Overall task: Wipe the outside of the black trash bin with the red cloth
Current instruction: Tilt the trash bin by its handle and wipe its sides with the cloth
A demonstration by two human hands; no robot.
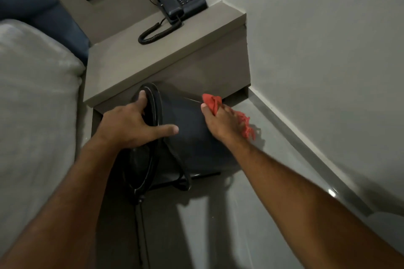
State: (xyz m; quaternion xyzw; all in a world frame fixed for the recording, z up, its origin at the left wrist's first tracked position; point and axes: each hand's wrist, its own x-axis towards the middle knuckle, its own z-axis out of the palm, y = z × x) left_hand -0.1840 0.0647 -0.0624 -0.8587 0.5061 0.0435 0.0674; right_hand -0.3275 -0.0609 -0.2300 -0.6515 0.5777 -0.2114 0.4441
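Lying tipped on its side on the grey floor (273, 128), the black trash bin (185, 137) is pointing its open mouth to the left, toward the bed (32, 98), while its base is facing the right-hand wall (317, 28). It is resting just in front of the taupe nightstand (164, 58), near the lower edge of the cabinet front.

The left hand (129, 124) is gripping the bin at its rim: the fingers are hooking over the edge into the opening, one fingertip is showing at the top of the rim, and the thumb is stretching out flat along the outer wall. A thin black bail handle (181, 166) is hanging loose from the rim and looping down across the lower side of the bin.

The right hand (220, 122) is closing around the red cloth (213, 102) and pressing it against the bin's outer wall, near the base end. The fingers are clenching the fabric, with a bunch of it sticking out above the thumb and a frayed tail trailing out to the right beyond the knuckles, over the floor.

On top of the nightstand, a dark corded telephone (181, 2) is sitting near the back corner, its coiled cord (153, 34) curling forward across the surface. Both forearms are reaching in bare from the bottom of the view.
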